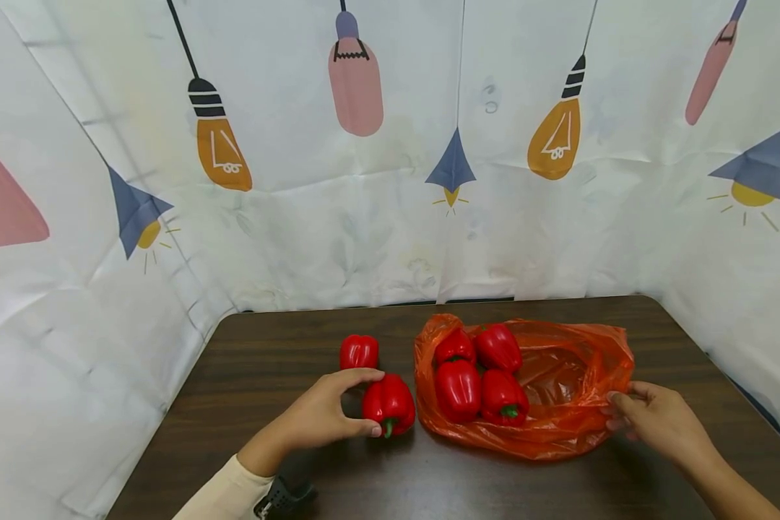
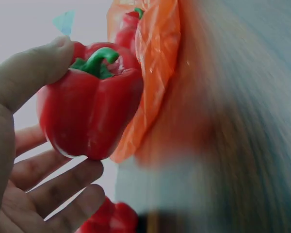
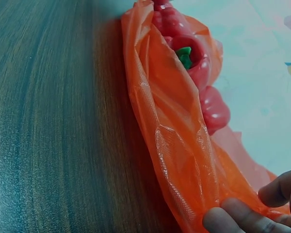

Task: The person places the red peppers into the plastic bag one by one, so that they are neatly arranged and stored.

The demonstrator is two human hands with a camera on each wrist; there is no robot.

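Note:
My left hand [image 1: 325, 413] holds a red bell pepper [image 1: 390, 401] between thumb and fingers, just left of an orange plastic bag. In the left wrist view the pepper's green stem [image 2: 98, 62] shows near the thumb tip. The orange plastic bag [image 1: 598, 354] lies spread on the table with several red bell peppers [image 1: 458, 390] in its left part. My right hand [image 1: 663, 422] pinches the bag's right edge; in the right wrist view its thumb and fingers close on the orange film [image 3: 179, 165].
Another red bell pepper [image 1: 358, 352] stands on the dark wooden table [image 1: 260, 361] behind my left hand. A white sheet [image 1: 377, 238] printed with lamps hangs behind and beside the table. A dark watch [image 1: 282, 498] is on my left wrist.

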